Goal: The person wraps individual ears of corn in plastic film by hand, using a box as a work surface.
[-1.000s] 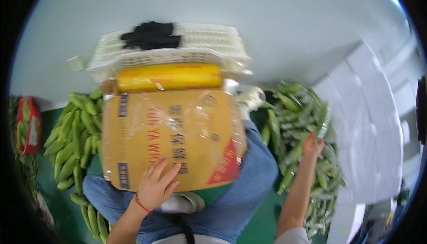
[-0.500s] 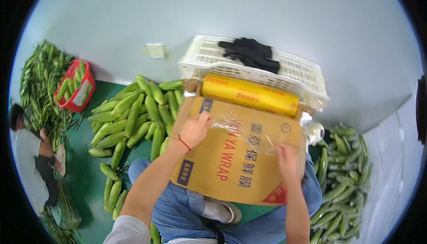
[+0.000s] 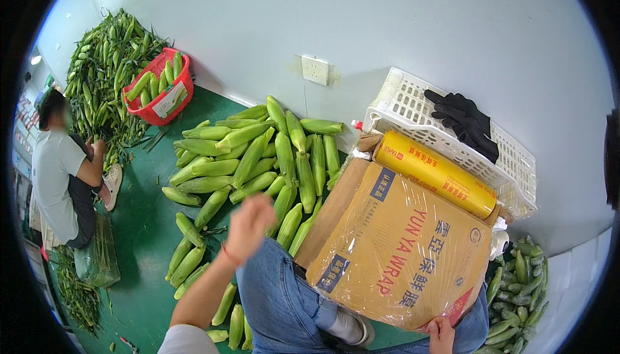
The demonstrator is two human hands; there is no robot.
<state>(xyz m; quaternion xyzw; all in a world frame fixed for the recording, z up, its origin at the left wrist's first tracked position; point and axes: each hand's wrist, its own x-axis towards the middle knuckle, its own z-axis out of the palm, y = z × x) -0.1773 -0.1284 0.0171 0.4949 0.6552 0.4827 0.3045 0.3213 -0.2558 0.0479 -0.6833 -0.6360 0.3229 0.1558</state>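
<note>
A brown cardboard box rests tilted over my lap, with clear cling film stretched across its top. Along its far edge lies a yellow roll of cling film. My right hand is closed at the near edge of the box, pinching the film there. Off to the left of the box, my left hand hangs in front of a heap of green corn ears in their husks. Motion smears its fingers, and nothing can be made out in it.
Beyond the roll stands a white plastic crate with black gloves on it. Wrapped corn ears are piled at right. At far left a person sits beside a corn heap and a red basket.
My left hand has let go of the film and moved left toward the corn. The film now lies flat over the box. My right hand has drawn down to the near edge. The view has turned left.
</note>
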